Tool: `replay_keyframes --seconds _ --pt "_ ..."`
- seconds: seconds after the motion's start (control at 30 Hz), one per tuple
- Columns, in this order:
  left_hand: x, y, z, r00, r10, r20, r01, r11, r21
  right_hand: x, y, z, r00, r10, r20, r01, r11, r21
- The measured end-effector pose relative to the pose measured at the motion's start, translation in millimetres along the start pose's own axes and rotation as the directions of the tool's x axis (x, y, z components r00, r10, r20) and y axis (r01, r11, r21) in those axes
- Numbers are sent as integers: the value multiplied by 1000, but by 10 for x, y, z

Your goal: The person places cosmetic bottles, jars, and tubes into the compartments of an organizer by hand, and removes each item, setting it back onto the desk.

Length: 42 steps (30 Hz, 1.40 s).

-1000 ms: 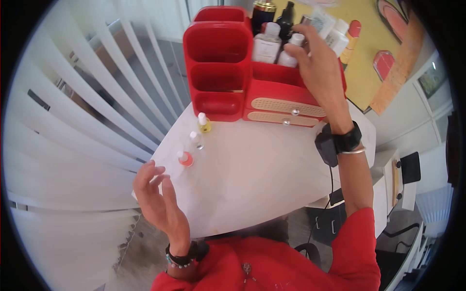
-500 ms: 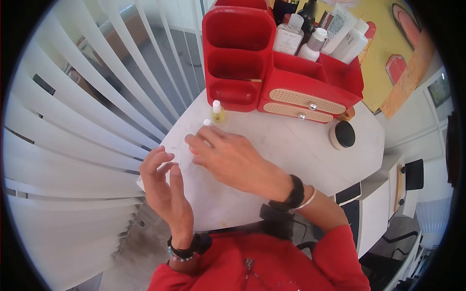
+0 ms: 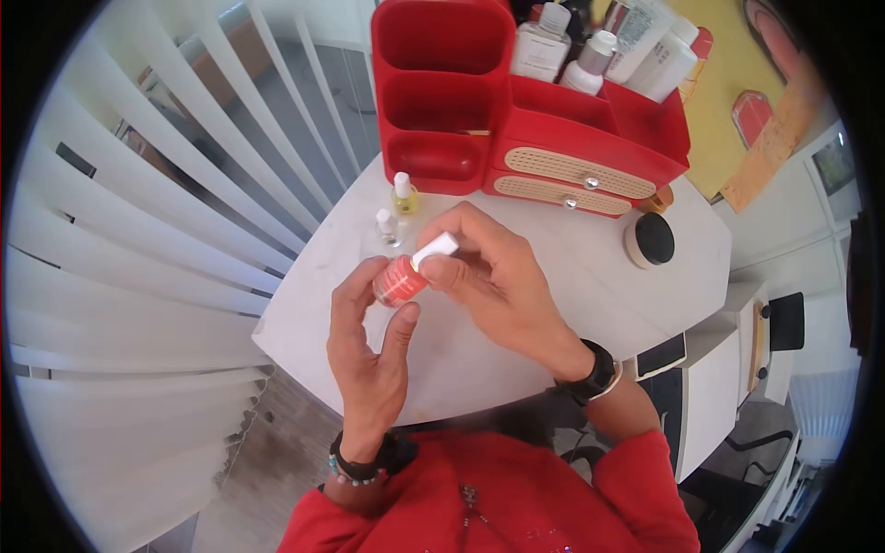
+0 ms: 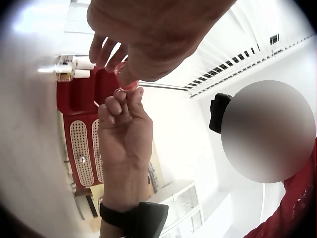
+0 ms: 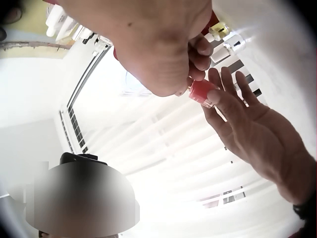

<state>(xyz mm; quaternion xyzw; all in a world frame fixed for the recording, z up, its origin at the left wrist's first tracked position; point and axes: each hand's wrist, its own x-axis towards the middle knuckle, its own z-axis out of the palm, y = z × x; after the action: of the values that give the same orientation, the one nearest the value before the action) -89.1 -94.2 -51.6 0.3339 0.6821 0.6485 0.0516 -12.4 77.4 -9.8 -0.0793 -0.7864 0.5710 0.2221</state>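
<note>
Head view: w/ left hand (image 3: pixel 369 355), holding small coral-red glass btl (image 3: pixel 399 281) betw. thumb & index. W/ right hand (image 3: pixel 502 286), pinching tall white cap (image 3: pixel 435 249) at its neck end. Can't tell if seated or lifted. Held tilted, over white marbled tabletop (image 3: pixel 461 369). Can see pale writing on the red, too small to read. Just beyond, upright: clear glass btl w/ white cap (image 3: pixel 387 230) & yellow btl w/ white cap (image 3: pixel 405 200), near red plastic organizer (image 3: pixel 447 69). Also on tabletop, to the right: round jar w/ black lid (image 3: pixel 651 241). In organizer, upper right: clear btl w/ printed white label (image 3: pixel 539 52), white btl w/ silvery collar (image 3: pixel 588 69), white tube w/ grey print (image 3: pixel 643 41). Can't make out any brand.

L wrist view: coral-red held betw. left thumb & fingers, up top; right fingertips bunched at its lower end, hiding cap. Nothing legible.

R wrist view: coral-red gripped by left thumb & index, other fingers spread apart. Right fingertips closed together at neck end; cap mostly hidden. Writing too blurred to read.
</note>
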Motion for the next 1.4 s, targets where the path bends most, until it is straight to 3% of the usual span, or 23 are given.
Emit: replay_keyframes --seconds 0.07,0.17,0.27,0.43,0.7,0.93,1.03,1.1,1.17,1.23,1.3,1.37,1.4 --pt "-24 -3 120 1000 -1 -2 0 999 -52 -80 -26 -82 997 77 7 -77 974 213" --pt "-52 12 255 1000 -19 15 21 991 -130 -166 -75 -273 986 157 63 -169 923 345" --pt "-51 92 336 997 -52 53 62 977 -206 -226 -15 -342 994 106 35 -112 918 380" --pt "-53 131 460 991 -72 113 100 958 -270 -317 60 -444 995 97 -3 -89 925 370" --pt "-73 162 611 965 -142 219 186 963 -197 -428 176 -603 994 65 -84 -33 941 338" --pt "-45 208 625 947 -136 291 182 974 -137 -444 169 -743 986 113 -124 -77 961 265" --pt "25 137 534 977 -50 209 61 997 -46 -357 -27 -906 979 7 -205 15 995 103" --pt "119 74 430 995 94 17 -95 988 124 -168 -235 -1098 900 -240 -364 184 966 -182" --pt "226 77 266 997 77 23 -80 985 152 50 -465 -1254 818 -404 -409 242 888 -392" --pt "334 78 169 993 116 21 -117 947 298 299 -606 -1353 794 -477 -377 262 828 -495" --pt "418 86 119 994 89 58 -103 945 310 558 -627 -1414 763 -550 -339 283 756 -590" --pt "516 122 108 989 45 138 -92 930 355 775 -529 -1415 824 -539 -174 178 539 -824" --pt "549 99 105 990 48 131 -93 929 358 839 -508 -1376 852 -498 -161 167 551 -818"
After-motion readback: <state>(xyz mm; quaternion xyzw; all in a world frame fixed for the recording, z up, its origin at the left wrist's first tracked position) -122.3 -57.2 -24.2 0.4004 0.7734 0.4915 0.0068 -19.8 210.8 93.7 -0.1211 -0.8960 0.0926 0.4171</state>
